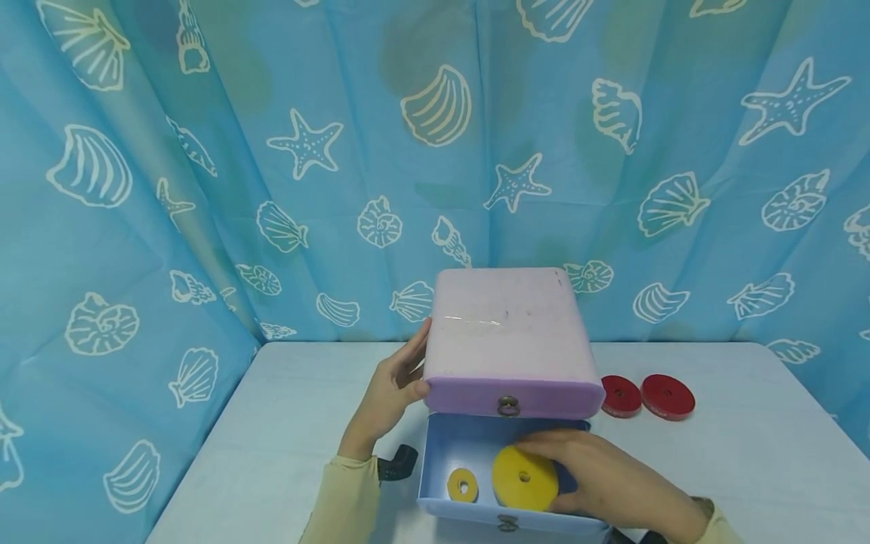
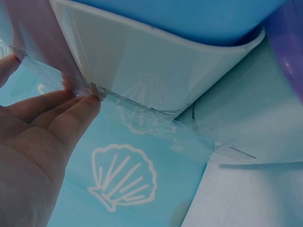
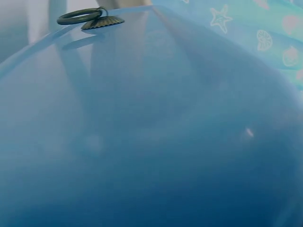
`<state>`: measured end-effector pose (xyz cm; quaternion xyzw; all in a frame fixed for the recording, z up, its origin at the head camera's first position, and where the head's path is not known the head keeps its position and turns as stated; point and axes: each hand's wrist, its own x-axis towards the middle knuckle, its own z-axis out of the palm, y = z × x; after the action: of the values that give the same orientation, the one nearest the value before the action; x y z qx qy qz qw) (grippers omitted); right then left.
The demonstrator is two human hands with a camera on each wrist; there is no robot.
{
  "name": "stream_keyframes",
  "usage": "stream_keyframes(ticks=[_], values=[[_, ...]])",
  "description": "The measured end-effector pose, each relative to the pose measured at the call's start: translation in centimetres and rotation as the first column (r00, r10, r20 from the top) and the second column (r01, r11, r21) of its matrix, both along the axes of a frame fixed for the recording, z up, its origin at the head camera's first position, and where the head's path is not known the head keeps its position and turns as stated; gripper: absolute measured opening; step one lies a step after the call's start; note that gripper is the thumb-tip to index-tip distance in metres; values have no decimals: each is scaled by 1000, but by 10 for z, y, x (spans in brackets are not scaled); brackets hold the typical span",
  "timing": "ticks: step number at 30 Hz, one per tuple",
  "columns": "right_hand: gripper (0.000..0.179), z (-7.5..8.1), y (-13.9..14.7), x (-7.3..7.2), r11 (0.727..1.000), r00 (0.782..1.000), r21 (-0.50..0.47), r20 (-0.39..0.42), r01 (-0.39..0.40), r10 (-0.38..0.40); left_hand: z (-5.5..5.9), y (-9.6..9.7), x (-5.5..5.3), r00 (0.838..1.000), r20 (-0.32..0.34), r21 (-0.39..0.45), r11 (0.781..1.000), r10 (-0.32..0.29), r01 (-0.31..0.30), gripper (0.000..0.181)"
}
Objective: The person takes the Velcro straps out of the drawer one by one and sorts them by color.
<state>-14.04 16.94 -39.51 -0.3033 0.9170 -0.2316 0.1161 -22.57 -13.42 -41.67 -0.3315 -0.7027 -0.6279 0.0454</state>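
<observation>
In the head view a small drawer box [image 1: 510, 325] has a pale pink top and a purple upper drawer front. Its blue lower drawer [image 1: 448, 442] is pulled out toward me. Inside lie a small yellow ring [image 1: 463, 485] and a large yellow disc [image 1: 519, 477] with a little hole in its middle. My right hand [image 1: 605, 472] reaches into this drawer and grips the large disc at its right edge, fingers behind and thumb in front. My left hand [image 1: 387, 393] rests against the box's left side, where the left wrist view shows fingertips [image 2: 92, 104] touching its wall.
Two red discs [image 1: 668, 397] lie side by side on the white table [image 1: 292, 400], right of the box. A blue shell-patterned curtain [image 1: 367, 151] hangs behind. The right wrist view is mostly filled by the blue drawer front with its ring pull [image 3: 78, 17].
</observation>
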Motion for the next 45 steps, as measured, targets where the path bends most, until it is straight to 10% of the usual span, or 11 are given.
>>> stream_keyframes(ticks=[45], values=[[66,15,21,26,934,970,-284,167,217,-174,0,-1,3,1000,-16,-9,1000,8,-8,92]])
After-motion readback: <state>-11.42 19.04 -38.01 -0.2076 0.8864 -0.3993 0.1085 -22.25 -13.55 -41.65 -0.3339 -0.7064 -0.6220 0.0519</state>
